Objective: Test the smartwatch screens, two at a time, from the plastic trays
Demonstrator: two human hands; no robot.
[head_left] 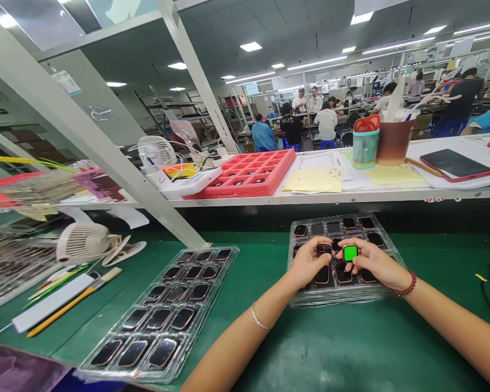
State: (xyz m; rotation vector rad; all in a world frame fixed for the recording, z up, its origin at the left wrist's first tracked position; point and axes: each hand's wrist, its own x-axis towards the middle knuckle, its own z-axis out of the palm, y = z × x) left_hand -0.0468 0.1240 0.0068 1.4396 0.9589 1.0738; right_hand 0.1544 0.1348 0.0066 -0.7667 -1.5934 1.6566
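Note:
My right hand point(369, 261) is closed on a smartwatch point(350, 253) without a strap, its screen lit bright green. Close beside it, my left hand point(312, 261) pinches another smartwatch point(324, 249), whose screen is dark. Both hands are above a clear plastic tray point(300, 298) that holds several dark-screened watches in its compartments. A second clear tray point(179, 367) of dark watches lies to the left on the green table, apart from my hands.
At the left lie a brush point(75, 302), a white bar-shaped device point(55, 305) and a small fan point(84, 242). The shelf above carries a red foam tray point(245, 174), a phone point(457, 164) and a brown cup point(394, 142). A slanted white post point(118, 152) stands left of centre. Several people sit farther back.

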